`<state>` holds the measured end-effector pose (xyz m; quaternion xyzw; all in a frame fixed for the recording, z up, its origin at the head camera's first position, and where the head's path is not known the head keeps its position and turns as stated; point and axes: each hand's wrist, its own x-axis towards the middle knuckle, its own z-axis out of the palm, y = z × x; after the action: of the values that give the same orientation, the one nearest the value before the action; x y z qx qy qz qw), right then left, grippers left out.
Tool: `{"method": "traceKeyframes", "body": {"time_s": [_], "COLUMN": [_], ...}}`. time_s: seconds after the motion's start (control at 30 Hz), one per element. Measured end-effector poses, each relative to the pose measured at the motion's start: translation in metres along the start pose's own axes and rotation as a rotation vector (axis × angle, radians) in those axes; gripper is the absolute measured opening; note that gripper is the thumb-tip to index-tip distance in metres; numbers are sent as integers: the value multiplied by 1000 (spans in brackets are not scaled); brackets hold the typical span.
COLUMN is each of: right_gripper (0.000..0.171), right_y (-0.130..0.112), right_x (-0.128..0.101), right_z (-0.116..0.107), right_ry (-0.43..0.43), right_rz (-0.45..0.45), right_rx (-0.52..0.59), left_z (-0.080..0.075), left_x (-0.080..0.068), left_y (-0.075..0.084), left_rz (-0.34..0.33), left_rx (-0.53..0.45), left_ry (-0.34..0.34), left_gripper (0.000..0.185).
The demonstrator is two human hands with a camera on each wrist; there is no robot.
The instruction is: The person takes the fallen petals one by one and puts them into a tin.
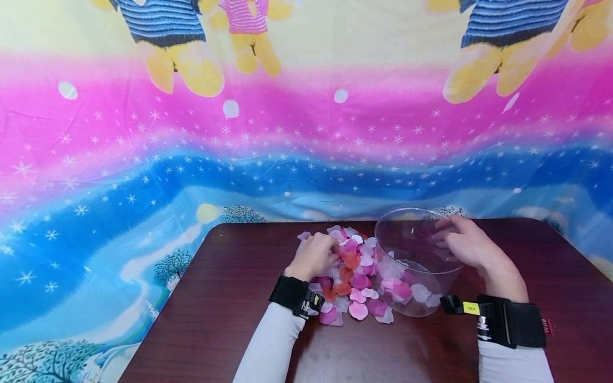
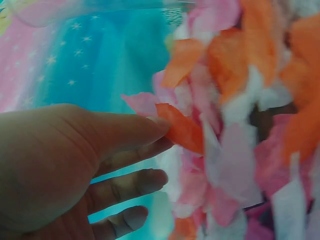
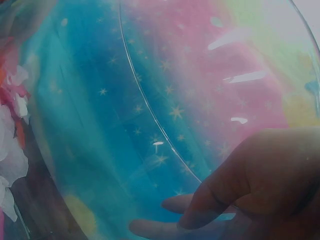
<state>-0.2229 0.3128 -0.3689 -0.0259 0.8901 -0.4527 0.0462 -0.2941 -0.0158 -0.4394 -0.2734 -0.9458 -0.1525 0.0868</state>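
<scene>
On the table lies a loose pile of artificial flower petals (image 1: 358, 281) in pink, white and orange. At its left side my left hand (image 1: 313, 256) is bent down over the petals. Up close, its thumb and forefinger pinch an orange petal (image 2: 184, 131), while the other fingers stay apart below. Right of the pile stands a clear plastic tub (image 1: 407, 250), upright, with pink and white petals in its bottom. My right hand (image 1: 466, 242) holds it at the right side of the rim. The right wrist view shows the thumb and fingers (image 3: 155, 229) at the rim.
The dark wooden table (image 1: 225, 298) ends close behind the tub and pile. Behind it hangs a printed cloth (image 1: 306, 133) with bears and snowflakes. Each wrist bears a black strap (image 1: 289, 292) with a small camera.
</scene>
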Motion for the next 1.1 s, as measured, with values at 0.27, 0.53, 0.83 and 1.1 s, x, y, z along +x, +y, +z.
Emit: {"method": "traceKeyframes", "body": {"time_s": [0.27,0.53,0.83,1.1], "right_gripper": [43,43,43,44], "right_y": [-1,-1,-1,-2], "right_x": [0,0,-1,-1], "right_z": [0,0,-1,0], "right_ry": [2,-1,-3,-2], "right_rz": [7,2,-5,5], "right_rx": [-16,-12,-11,-17], "left_z": [-21,-43,-59,-70], "left_x": [-3,-9,-10,-12], "left_y": [-3,-4,0,6], "left_rz": [9,34,74,149], "left_rx": [-89,-228,-331,-398], "left_ry": [-23,13,50,124], "left_gripper": [6,9,11,12]}}
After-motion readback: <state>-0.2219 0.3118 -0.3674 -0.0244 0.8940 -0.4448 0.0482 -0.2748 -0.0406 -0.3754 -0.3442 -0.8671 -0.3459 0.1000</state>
